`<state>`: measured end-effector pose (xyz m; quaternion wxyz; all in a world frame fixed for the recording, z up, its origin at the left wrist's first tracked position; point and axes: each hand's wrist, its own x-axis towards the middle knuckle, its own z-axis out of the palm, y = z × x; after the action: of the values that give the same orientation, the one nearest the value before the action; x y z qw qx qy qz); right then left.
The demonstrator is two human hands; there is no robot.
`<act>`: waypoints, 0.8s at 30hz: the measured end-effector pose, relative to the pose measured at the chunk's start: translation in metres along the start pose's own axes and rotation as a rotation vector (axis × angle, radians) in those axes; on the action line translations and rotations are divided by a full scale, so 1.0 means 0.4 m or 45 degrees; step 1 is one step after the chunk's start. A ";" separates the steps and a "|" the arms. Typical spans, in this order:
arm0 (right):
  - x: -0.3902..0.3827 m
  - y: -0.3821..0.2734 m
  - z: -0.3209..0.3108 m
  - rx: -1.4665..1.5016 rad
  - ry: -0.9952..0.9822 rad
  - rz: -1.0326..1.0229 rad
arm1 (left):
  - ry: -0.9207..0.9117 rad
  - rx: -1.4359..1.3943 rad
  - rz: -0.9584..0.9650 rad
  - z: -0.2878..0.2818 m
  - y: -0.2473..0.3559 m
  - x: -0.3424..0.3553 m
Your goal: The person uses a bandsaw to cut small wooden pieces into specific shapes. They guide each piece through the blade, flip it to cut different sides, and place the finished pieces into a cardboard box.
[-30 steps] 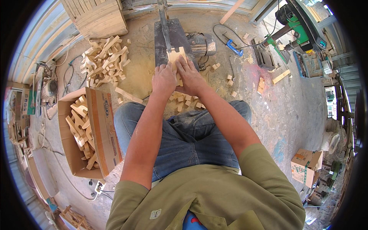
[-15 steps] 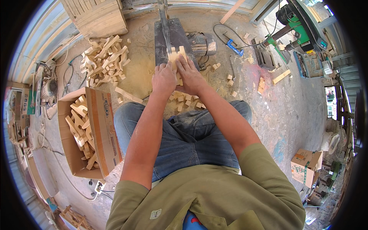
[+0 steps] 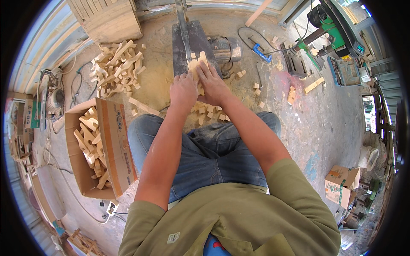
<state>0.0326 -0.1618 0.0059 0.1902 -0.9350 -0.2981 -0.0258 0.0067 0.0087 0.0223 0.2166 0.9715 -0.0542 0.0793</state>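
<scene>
Both hands are at a saw-like machine with a dark flat table (image 3: 197, 38), straight ahead of me on the floor. A pale notched wooden piece (image 3: 194, 65) lies on its near end, close to a narrow upright metal part. My left hand (image 3: 183, 88) is closed at the piece's near left side, with its fingers curled and the fingertips partly hidden. My right hand (image 3: 212, 87) presses along the right side, its fingers laid over the wood and pointing away from me. Small offcuts (image 3: 209, 112) are scattered on the floor just below the hands.
A cardboard box (image 3: 112, 147) of curved wooden pieces stands at my left. Beyond it lies a heap of similar pieces (image 3: 117, 66). A motor (image 3: 224, 49) adjoins the table. Far right are a blue clamp (image 3: 261, 53) and a green drill press (image 3: 331, 32); a smaller box (image 3: 337, 183) sits nearer.
My left hand has shifted very slightly toward me and to the right. My right hand stays nearly in place on the wooden piece.
</scene>
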 end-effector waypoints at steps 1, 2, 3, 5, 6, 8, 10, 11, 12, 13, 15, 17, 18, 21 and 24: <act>0.002 0.002 0.000 -0.010 0.003 -0.008 | 0.002 0.000 0.006 -0.003 0.001 -0.005; 0.003 0.004 0.000 -0.008 0.020 -0.024 | -0.011 0.000 0.008 -0.005 0.003 -0.011; 0.001 0.005 0.001 -0.007 0.020 -0.027 | -0.015 -0.003 0.013 -0.006 0.005 -0.015; 0.000 0.005 0.005 -0.001 0.054 -0.041 | -0.015 -0.013 0.030 -0.009 0.007 -0.017; 0.002 0.005 0.006 0.002 0.038 -0.025 | -0.006 -0.019 0.039 -0.011 0.006 -0.016; 0.002 0.005 0.005 -0.005 0.047 -0.031 | -0.006 -0.010 0.035 -0.012 0.006 -0.015; 0.000 0.005 0.004 -0.007 0.042 -0.026 | 0.012 -0.015 0.033 -0.011 0.008 -0.014; 0.000 0.005 0.003 -0.006 0.045 -0.031 | 0.031 -0.025 0.031 -0.010 0.009 -0.014; 0.000 0.005 0.002 -0.006 0.046 -0.036 | 0.044 -0.041 0.021 -0.009 0.010 -0.014; 0.001 0.006 0.002 -0.008 0.047 -0.036 | 0.030 -0.028 0.029 -0.008 0.010 -0.013; 0.004 0.006 0.004 -0.009 0.038 -0.030 | -0.010 -0.010 0.026 -0.009 0.008 -0.010; 0.005 0.005 0.006 -0.008 0.062 -0.040 | 0.021 -0.040 0.024 -0.009 0.007 -0.011; 0.006 0.006 0.007 -0.010 0.051 -0.027 | 0.039 -0.059 0.021 -0.009 0.007 -0.010; 0.007 0.008 0.008 0.004 0.052 -0.031 | 0.038 -0.063 0.017 -0.009 0.007 -0.009; 0.009 0.010 0.008 -0.009 0.040 -0.030 | 0.040 -0.077 0.009 -0.008 0.007 -0.009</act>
<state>0.0375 -0.1614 0.0020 0.1911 -0.9316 -0.3060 -0.0438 0.0023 0.0078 0.0258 0.2463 0.9630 -0.0567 0.0936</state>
